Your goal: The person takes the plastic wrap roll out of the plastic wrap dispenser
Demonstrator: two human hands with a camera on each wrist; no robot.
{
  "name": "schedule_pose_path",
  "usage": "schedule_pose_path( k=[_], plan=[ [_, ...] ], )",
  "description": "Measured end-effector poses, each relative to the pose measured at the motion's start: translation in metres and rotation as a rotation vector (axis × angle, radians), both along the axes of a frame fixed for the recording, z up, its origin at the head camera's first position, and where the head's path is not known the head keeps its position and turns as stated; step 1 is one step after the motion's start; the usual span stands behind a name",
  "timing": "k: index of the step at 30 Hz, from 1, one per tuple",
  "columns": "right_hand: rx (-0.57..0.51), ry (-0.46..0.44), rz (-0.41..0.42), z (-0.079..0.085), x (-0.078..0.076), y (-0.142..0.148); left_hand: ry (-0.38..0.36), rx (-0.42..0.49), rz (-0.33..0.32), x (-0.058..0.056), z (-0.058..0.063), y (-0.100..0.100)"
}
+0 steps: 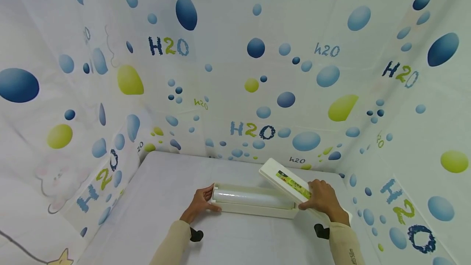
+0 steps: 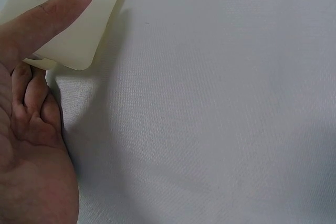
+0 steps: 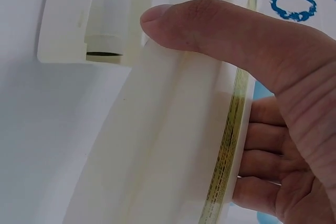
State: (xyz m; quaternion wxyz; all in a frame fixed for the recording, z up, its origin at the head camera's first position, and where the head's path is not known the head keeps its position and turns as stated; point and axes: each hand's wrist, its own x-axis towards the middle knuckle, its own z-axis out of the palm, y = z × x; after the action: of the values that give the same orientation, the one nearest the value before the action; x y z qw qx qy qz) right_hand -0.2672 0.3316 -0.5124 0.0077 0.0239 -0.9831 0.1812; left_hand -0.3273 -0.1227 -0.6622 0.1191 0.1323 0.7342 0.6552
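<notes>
A long off-white cling film box (image 1: 257,211) lies on the table with its top off. Inside it is a shiny roll of cling film (image 1: 250,196). My left hand (image 1: 199,205) grips the box's left end, the thumb (image 2: 58,17) on the front wall and the other fingers curled round the end. In my right hand (image 1: 325,200) is the off-white lid (image 1: 274,171), tilted above the box's right end; its yellow-green label (image 1: 293,184) faces up. The right wrist view shows the thumb on the lid's hollow underside (image 3: 157,129) and the fingers at its far edge.
The table has a white cloth (image 1: 165,183) on it. White curtains (image 1: 224,44) printed with blue and green dots and "H2O" lettering surround it at the back and both sides. The back curtain meets the table just behind the lid.
</notes>
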Motion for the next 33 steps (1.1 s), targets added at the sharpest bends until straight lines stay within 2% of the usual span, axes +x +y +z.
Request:
schedule_pose_path(
  k=[15, 21, 29, 33],
  plan=[
    [0.010, -0.013, -0.037, -0.001, 0.005, 0.004, -0.018, -0.020, 0.017, 0.000, -0.002, 0.001],
    [-0.001, -0.008, -0.030, 0.000, 0.006, 0.005, -0.003, -0.010, 0.014, 0.001, -0.004, 0.001],
    [-0.006, -0.011, -0.030, 0.000, 0.009, 0.006, 0.040, 0.011, 0.017, -0.001, -0.013, 0.001],
    [0.009, -0.004, -0.019, -0.002, 0.008, 0.006, 0.029, 0.000, 0.014, -0.001, -0.009, 0.000]
  ],
)
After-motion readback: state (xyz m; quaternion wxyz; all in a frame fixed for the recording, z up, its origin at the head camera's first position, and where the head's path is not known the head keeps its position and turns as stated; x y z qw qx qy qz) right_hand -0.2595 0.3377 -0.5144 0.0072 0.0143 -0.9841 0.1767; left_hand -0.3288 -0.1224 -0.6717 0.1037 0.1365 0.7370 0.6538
